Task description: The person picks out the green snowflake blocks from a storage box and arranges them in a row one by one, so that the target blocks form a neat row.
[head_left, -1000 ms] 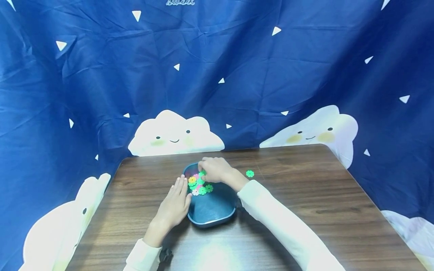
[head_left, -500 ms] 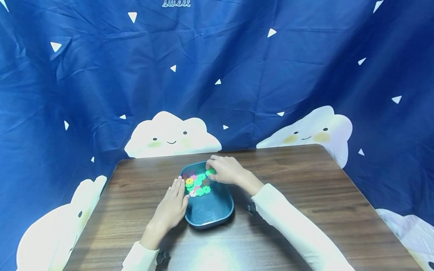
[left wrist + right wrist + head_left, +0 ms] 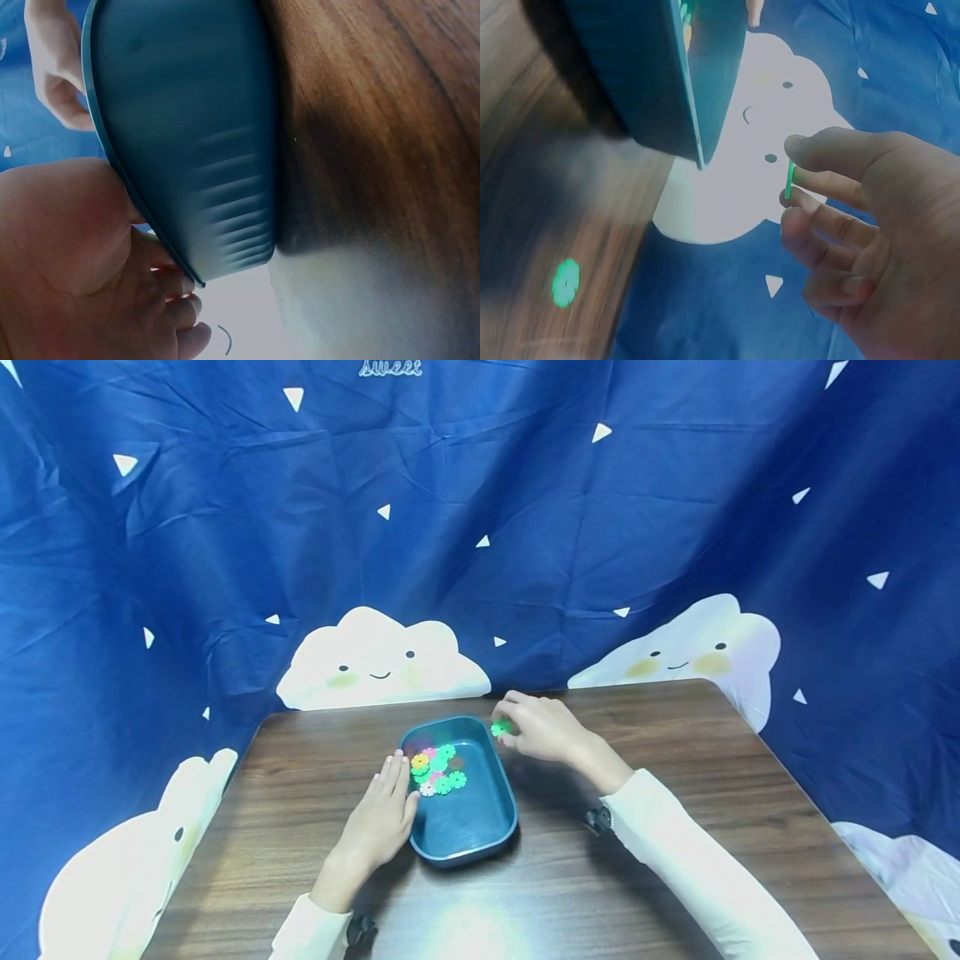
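Only the right wrist view shows the pinched green disc [image 3: 789, 181] edge-on.

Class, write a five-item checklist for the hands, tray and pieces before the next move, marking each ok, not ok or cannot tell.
1. Right hand pinching a green piece: ok.
2. That piece outside the tray: ok.
3. Left hand at the tray's left side: ok.
4. Table free of pieces: not ok; a loose piece lies there.
5. Count of clustered pieces inside: cannot tell; they overlap.
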`<action>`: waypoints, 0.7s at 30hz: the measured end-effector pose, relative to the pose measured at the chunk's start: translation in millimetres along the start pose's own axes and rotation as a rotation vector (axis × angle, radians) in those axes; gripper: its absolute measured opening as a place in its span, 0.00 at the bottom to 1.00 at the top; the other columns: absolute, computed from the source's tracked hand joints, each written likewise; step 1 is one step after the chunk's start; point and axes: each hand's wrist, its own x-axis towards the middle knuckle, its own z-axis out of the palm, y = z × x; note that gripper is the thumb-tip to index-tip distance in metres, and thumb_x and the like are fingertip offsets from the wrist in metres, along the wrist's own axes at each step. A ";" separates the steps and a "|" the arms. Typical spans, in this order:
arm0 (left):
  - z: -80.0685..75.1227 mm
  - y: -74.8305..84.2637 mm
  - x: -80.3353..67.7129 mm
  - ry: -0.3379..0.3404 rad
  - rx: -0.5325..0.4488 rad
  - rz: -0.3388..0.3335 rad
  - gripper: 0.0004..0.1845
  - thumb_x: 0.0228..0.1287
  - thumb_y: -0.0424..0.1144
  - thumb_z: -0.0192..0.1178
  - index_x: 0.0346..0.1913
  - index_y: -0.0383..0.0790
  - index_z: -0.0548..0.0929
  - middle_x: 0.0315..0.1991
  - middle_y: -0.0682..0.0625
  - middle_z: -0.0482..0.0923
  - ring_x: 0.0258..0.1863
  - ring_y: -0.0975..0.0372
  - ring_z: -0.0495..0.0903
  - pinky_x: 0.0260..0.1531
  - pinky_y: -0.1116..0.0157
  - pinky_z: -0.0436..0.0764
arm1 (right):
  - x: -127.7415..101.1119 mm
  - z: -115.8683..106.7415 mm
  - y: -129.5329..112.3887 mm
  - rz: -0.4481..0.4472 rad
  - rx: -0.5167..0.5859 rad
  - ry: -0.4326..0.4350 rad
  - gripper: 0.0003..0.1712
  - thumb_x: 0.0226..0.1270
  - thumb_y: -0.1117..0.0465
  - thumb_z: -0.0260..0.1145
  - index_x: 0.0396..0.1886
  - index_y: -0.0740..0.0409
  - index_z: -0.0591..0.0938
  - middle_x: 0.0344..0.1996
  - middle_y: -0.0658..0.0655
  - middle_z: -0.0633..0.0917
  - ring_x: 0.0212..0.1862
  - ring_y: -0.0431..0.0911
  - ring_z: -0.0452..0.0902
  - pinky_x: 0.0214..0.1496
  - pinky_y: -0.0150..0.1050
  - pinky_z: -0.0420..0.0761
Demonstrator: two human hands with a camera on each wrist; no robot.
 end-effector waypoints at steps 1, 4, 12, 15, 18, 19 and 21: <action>-1.3 1.1 -0.2 0.000 -0.002 0.000 0.32 0.76 0.44 0.47 0.74 0.28 0.57 0.77 0.36 0.52 0.77 0.44 0.53 0.73 0.45 0.60 | -2.2 -1.8 2.5 0.000 0.005 0.010 0.14 0.62 0.49 0.69 0.47 0.42 0.83 0.40 0.44 0.80 0.31 0.39 0.75 0.28 0.37 0.74; -5.4 4.0 -0.6 -0.003 0.008 0.002 0.32 0.75 0.44 0.47 0.74 0.27 0.58 0.77 0.35 0.52 0.76 0.44 0.54 0.73 0.45 0.61 | -8.7 -6.0 10.1 0.008 0.012 0.033 0.13 0.61 0.50 0.69 0.46 0.42 0.84 0.40 0.45 0.81 0.30 0.37 0.76 0.27 0.36 0.74; -5.4 3.9 -1.0 -0.012 0.021 0.000 0.32 0.77 0.45 0.45 0.74 0.27 0.57 0.77 0.35 0.52 0.77 0.45 0.53 0.74 0.46 0.60 | -22.6 -12.1 27.7 0.038 0.008 0.058 0.13 0.60 0.51 0.70 0.46 0.42 0.84 0.41 0.44 0.80 0.31 0.38 0.77 0.28 0.38 0.76; -4.0 2.9 -0.4 -0.018 0.013 -0.007 0.32 0.77 0.44 0.45 0.74 0.28 0.56 0.77 0.36 0.51 0.77 0.46 0.51 0.74 0.47 0.59 | -26.8 -13.2 34.0 0.053 0.012 0.060 0.14 0.59 0.52 0.71 0.46 0.42 0.84 0.42 0.43 0.80 0.32 0.39 0.78 0.30 0.40 0.77; -3.8 2.9 -0.4 -0.013 0.010 -0.006 0.32 0.76 0.44 0.46 0.74 0.28 0.56 0.77 0.36 0.51 0.77 0.46 0.52 0.74 0.46 0.59 | -30.3 -13.0 40.4 0.066 0.023 0.056 0.14 0.59 0.52 0.71 0.46 0.41 0.84 0.42 0.44 0.81 0.35 0.40 0.80 0.33 0.42 0.79; -5.0 3.8 -0.6 -0.013 0.011 -0.005 0.32 0.76 0.43 0.46 0.74 0.27 0.57 0.77 0.36 0.52 0.77 0.45 0.52 0.73 0.46 0.60 | -31.4 -12.6 42.4 0.071 0.027 0.054 0.14 0.59 0.51 0.71 0.46 0.41 0.84 0.42 0.44 0.81 0.36 0.40 0.81 0.34 0.43 0.79; -5.5 4.3 -1.0 -0.010 0.014 -0.001 0.32 0.76 0.43 0.46 0.74 0.27 0.57 0.77 0.35 0.52 0.77 0.45 0.53 0.73 0.45 0.61 | -33.8 -12.3 46.1 0.080 0.031 0.047 0.14 0.60 0.51 0.70 0.46 0.41 0.84 0.42 0.44 0.81 0.38 0.41 0.82 0.35 0.43 0.79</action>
